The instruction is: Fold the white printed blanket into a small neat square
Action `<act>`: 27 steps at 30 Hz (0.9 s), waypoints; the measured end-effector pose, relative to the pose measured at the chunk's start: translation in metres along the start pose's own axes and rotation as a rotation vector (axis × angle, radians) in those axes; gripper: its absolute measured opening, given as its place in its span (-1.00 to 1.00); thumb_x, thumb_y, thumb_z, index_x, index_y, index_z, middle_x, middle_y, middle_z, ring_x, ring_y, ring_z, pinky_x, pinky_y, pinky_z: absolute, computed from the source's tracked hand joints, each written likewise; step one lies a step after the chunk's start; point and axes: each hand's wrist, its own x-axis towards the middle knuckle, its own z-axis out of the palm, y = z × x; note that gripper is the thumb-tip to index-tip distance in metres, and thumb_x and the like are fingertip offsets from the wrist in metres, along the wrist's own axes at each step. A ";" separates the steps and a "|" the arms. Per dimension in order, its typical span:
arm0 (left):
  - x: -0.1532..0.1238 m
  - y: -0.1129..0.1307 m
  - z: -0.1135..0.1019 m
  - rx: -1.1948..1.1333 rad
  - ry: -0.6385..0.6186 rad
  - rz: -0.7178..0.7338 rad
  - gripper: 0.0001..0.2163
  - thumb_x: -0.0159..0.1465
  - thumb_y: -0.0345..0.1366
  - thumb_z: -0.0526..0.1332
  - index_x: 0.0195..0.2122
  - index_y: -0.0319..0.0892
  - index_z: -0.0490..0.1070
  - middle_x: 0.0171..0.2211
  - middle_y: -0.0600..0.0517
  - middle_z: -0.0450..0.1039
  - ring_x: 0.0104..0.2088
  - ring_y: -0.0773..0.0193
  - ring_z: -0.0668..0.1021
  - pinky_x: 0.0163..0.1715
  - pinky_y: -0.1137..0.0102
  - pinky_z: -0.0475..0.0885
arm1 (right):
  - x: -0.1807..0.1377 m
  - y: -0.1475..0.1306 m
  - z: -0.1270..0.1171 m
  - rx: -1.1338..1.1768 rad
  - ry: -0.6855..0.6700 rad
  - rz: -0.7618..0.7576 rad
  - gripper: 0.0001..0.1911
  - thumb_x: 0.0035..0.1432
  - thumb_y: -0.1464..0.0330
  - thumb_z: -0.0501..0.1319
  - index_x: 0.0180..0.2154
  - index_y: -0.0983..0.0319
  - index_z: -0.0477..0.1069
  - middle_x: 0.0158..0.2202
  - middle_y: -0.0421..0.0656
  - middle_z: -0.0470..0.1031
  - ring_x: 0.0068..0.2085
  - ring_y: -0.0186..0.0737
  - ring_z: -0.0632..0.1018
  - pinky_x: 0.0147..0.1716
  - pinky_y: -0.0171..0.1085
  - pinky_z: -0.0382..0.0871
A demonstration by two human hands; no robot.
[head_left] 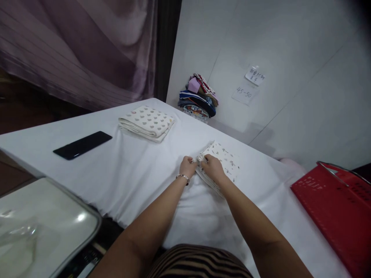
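A small folded white cloth (224,160) with a dark print lies on the white table (121,173). My left hand (187,166), with a bracelet on its wrist, pinches the cloth's near left corner with closed fingers. My right hand (212,168) rests on the same edge beside it, fingers curled on the fabric. The two hands almost touch. A larger folded cloth (146,122) with grey dots lies further back on the left, apart from both hands.
A black phone (82,144) lies flat at the table's left. A pile of coloured clothes (198,96) sits against the white wall. A red basket (336,204) stands at the right edge. A glossy pale lid (37,224) is at lower left. Two paper notes (249,85) hang on the wall.
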 end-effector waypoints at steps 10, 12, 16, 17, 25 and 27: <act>-0.010 -0.004 0.002 -0.290 -0.067 0.005 -0.62 0.04 -0.27 0.27 -0.10 -0.13 0.30 -0.48 0.13 0.35 -0.51 0.39 0.40 -0.50 0.49 0.24 | -0.004 -0.015 0.002 -0.065 -0.028 -0.041 -0.83 0.16 0.35 0.05 -0.26 0.25 0.37 -0.28 -0.06 0.49 -0.31 -0.20 0.46 -0.39 -0.31 0.12; -0.009 -0.006 0.002 -0.223 -0.050 0.031 -0.57 0.03 -0.15 0.28 -0.07 -0.12 0.30 -0.45 0.11 0.34 -0.47 0.36 0.41 -0.46 0.48 0.25 | -0.006 -0.015 0.006 -0.032 -0.015 -0.060 -0.80 0.20 0.33 0.02 -0.25 0.25 0.37 -0.27 -0.05 0.48 -0.31 -0.21 0.46 -0.38 -0.32 0.14; -0.005 -0.009 0.002 -0.053 -0.016 0.015 -0.52 0.02 -0.03 0.27 -0.07 -0.13 0.31 -0.40 0.06 0.35 -0.42 0.31 0.42 -0.43 0.45 0.25 | -0.006 -0.009 0.013 0.138 -0.004 -0.100 -0.81 0.16 0.36 0.06 -0.25 0.25 0.41 -0.27 -0.08 0.48 -0.26 -0.23 0.45 -0.31 -0.33 0.21; -0.003 -0.009 0.002 -0.017 -0.012 0.004 -0.52 0.02 -0.02 0.26 -0.07 -0.13 0.31 -0.39 0.05 0.35 -0.41 0.29 0.42 -0.43 0.44 0.25 | -0.005 -0.005 0.014 0.206 -0.022 -0.130 -0.81 0.14 0.39 0.08 -0.24 0.24 0.42 -0.27 -0.11 0.48 -0.24 -0.24 0.45 -0.28 -0.33 0.23; 0.001 0.000 -0.004 0.150 -0.026 -0.081 -0.62 0.11 -0.17 0.14 -0.04 -0.14 0.28 -0.41 0.06 0.39 -0.40 0.27 0.46 -0.40 0.42 0.26 | 0.032 0.043 0.007 0.507 -0.342 -0.346 -0.57 -0.03 0.57 0.02 -0.19 0.18 0.51 -0.19 -0.19 0.51 -0.16 -0.24 0.49 -0.12 -0.29 0.34; 0.001 0.001 -0.004 0.168 -0.035 -0.081 -0.63 0.11 -0.19 0.12 -0.04 -0.15 0.27 -0.44 0.08 0.38 -0.42 0.27 0.46 -0.41 0.42 0.26 | 0.060 0.063 0.003 0.383 -0.281 -0.348 -0.64 -0.01 0.53 0.06 -0.21 0.20 0.52 -0.17 -0.15 0.51 -0.13 -0.19 0.49 -0.06 -0.22 0.33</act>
